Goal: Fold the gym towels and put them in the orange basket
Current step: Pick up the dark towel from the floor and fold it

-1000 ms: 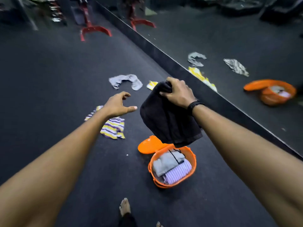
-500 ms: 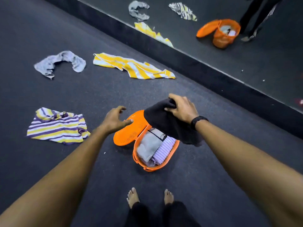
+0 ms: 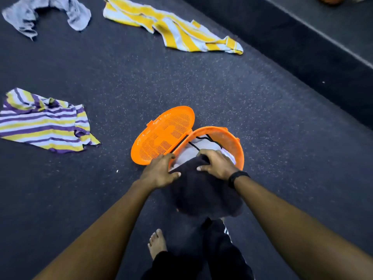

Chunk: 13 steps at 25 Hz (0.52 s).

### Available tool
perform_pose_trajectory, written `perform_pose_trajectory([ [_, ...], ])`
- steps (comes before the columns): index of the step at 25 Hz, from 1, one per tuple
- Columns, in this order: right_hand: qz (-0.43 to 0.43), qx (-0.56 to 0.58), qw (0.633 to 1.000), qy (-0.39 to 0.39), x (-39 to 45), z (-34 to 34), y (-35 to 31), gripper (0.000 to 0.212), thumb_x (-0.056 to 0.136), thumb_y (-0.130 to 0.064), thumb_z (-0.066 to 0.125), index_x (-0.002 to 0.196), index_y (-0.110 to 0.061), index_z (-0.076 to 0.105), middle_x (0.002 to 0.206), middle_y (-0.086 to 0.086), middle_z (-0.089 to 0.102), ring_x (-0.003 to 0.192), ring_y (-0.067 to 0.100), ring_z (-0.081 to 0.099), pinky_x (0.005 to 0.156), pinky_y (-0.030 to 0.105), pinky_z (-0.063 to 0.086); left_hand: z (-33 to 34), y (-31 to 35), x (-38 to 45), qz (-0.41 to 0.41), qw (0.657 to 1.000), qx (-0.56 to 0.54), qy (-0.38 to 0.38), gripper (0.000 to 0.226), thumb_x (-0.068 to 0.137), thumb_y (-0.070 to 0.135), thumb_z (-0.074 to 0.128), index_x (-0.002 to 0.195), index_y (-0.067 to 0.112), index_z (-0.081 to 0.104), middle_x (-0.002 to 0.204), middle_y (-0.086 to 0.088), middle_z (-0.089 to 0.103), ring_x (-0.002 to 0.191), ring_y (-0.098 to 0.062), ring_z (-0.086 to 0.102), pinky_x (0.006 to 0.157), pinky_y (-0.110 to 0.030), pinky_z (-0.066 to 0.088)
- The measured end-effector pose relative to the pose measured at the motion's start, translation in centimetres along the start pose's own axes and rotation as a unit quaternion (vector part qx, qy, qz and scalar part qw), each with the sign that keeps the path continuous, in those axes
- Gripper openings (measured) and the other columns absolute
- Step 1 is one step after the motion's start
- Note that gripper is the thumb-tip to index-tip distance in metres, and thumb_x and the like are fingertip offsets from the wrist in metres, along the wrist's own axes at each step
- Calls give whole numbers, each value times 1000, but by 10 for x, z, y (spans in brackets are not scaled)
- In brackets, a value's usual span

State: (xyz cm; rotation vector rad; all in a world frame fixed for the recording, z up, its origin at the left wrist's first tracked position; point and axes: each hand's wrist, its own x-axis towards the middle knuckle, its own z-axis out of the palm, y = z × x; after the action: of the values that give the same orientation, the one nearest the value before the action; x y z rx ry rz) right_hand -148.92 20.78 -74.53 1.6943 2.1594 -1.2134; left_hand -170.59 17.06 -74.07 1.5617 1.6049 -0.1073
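Note:
An orange basket [image 3: 235, 143] stands on the dark floor with its hinged lid [image 3: 163, 136] lying open to the left. Folded pale towels [image 3: 203, 145] lie inside it. A dark folded towel [image 3: 201, 190] hangs over the basket's near rim. My right hand [image 3: 217, 163] grips its top edge inside the basket. My left hand [image 3: 159, 172] holds the towel's left corner at the rim. Three loose towels lie on the floor: purple-and-yellow striped [image 3: 43, 122] at left, yellow-and-white striped [image 3: 173, 29] beyond, grey [image 3: 46, 15] at far left.
A dark raised ledge [image 3: 302, 43] below a wall mirror runs diagonally across the upper right. My bare left foot [image 3: 157, 242] and dark trouser legs [image 3: 220, 251] are just below the basket.
The view has tipped down and closer to the basket. My right hand lowered the dark towel onto the basket, and my left hand, open before, has taken hold of its corner.

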Motion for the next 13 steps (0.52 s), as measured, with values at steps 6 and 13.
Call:
perform_pose_trajectory([
  [6, -16, -118, 993, 19, 100, 96, 109, 80, 84, -42, 67, 150, -22, 26, 156, 11, 21, 142, 31, 24, 108, 48, 35, 128, -55, 97, -32, 998, 29, -39, 81, 86, 43, 63, 150, 16, 21, 153, -10, 24, 141, -31, 22, 113, -46, 28],
  [13, -139, -323, 935, -39, 97, 189, 178, 147, 35, -87, 64, 154, -31, 0, 161, 16, -3, 145, 44, -5, 112, 65, 0, 230, -77, 130, -60, 977, 190, -73, 152, 55, 72, 73, 140, 13, -38, 146, -21, -42, 138, -41, -32, 111, -52, -18],
])
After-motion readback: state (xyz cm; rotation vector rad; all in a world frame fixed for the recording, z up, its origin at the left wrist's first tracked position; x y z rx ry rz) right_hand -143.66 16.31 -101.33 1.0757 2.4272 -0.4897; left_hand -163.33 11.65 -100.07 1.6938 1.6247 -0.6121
